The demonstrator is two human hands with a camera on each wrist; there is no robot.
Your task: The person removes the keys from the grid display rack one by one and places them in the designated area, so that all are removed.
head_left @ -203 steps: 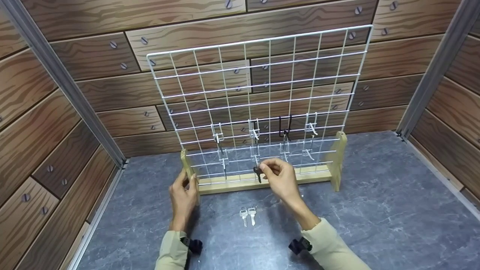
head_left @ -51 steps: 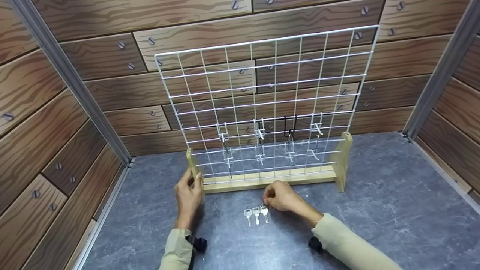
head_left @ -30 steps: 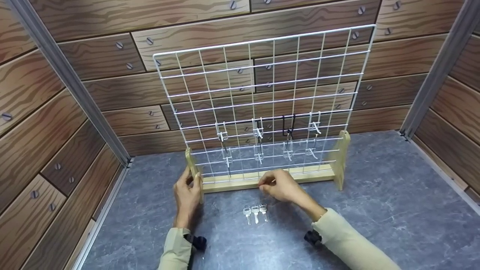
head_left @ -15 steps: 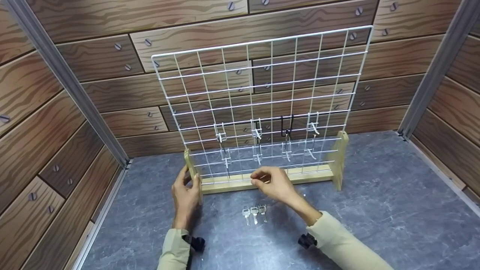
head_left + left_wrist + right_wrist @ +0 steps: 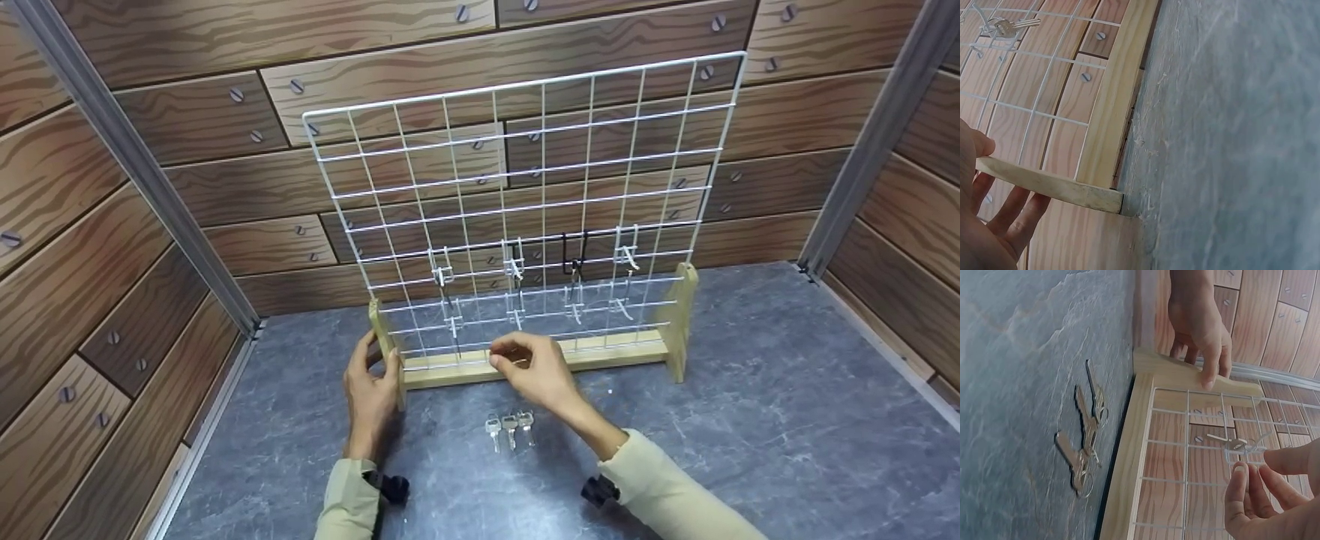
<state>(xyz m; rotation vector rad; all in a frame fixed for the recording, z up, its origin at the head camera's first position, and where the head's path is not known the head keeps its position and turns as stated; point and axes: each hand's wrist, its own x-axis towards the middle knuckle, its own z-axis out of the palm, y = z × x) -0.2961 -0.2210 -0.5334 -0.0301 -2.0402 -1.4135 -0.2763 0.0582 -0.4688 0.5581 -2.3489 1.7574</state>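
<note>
My left hand (image 5: 371,390) grips the left wooden end (image 5: 1053,184) of a stand that holds a white wire grid panel (image 5: 543,82). My right hand (image 5: 546,375) is raised before the panel's lower part, fingers loosely bent. In the right wrist view its fingertips (image 5: 1238,475) are near a key (image 5: 1238,444) hanging on a white hook; thumb and finger look apart, with nothing plainly held. That key hangs on the lower left hook (image 5: 454,324). Three silver keys (image 5: 510,427) lie side by side on the table in front of the stand.
Several hooks sit in two rows on the grid, including a black hook (image 5: 574,259) in the upper row; small keys seem to hang from upper hooks. A wood-patterned wall (image 5: 405,45) stands behind. The tabletop (image 5: 757,420) is grey and marbled.
Earlier my right hand pinched a dark-looking key by the grid, with two keys on the table. Three lie there now. The right hand has risen from them and moved left; the left stays put.
</note>
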